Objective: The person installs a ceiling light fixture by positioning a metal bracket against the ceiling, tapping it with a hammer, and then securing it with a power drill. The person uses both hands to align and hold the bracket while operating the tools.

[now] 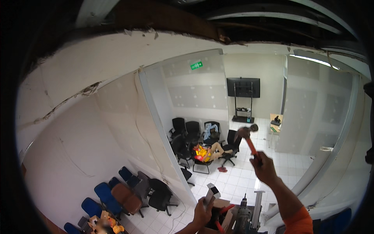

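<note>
My right hand (pixel 263 167) is closed round the red handle of a claw hammer (pixel 249 138), raised upright at centre right. My left hand (pixel 203 210), lower down, grips a short piece of silver metal channel (pixel 213 190). Just below and to the right of my left hand, a drill (pixel 243 214) and red-handled tools (pixel 224 208) rest in an open box (pixel 221 202). An upright metal bar (pixel 257 208) stands beside the drill.
Exposed ceiling framing (pixel 272 17) hangs over cracked wall edges (pixel 89 87). Below are partition panels (pixel 311 97), several office chairs (pixel 126 195), a screen on a stand (pixel 243 86) and a small table (pixel 274 130). A person (pixel 204 152) reclines across chairs on the tiled floor (pixel 253 156).
</note>
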